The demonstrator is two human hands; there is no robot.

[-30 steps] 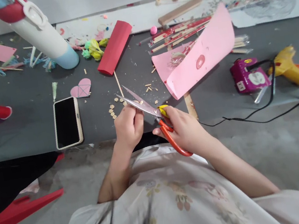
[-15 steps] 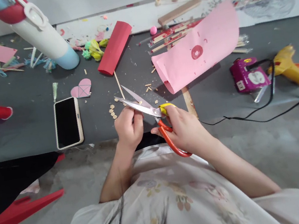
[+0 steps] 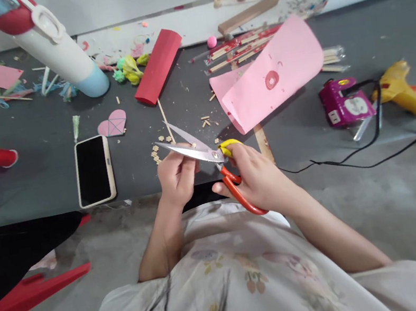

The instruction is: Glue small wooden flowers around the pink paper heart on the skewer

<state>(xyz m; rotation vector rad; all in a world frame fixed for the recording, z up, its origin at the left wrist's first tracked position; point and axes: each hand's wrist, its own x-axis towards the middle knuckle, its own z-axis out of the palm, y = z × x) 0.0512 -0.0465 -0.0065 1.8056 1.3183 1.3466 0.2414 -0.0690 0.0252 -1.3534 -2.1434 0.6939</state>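
My right hand (image 3: pixel 262 178) holds a pair of scissors (image 3: pixel 197 153) with orange-red and yellow handles, its thumb and fingers at the loops. The blades are spread apart and point left, over my left hand (image 3: pixel 175 177). The fingers of that hand are closed in a pinch beneath the lower blade. A tiny pale bit (image 3: pixel 194 145) shows between the blades by the left fingertips; what the fingers grip is mostly hidden. Just beyond lie several small flower-shaped pale pieces (image 3: pixel 156 155), a thin wooden stick (image 3: pixel 165 117) and short stick cuttings (image 3: pixel 206 121).
A phone (image 3: pixel 93 170) and a pink paper heart (image 3: pixel 113 124) lie left. Behind stand a bottle (image 3: pixel 65 57) and a folded red paper (image 3: pixel 159 67). Rightward are curled pink paper (image 3: pixel 274 76), wrapped sticks (image 3: pixel 238 51), a purple box (image 3: pixel 346 101) and a corded yellow glue gun (image 3: pixel 406 91).
The scissors have shifted slightly left and down, blades still apart. The pink paper has curled over differently. At the back right, the sheet with a grey drawing is gone from the table.
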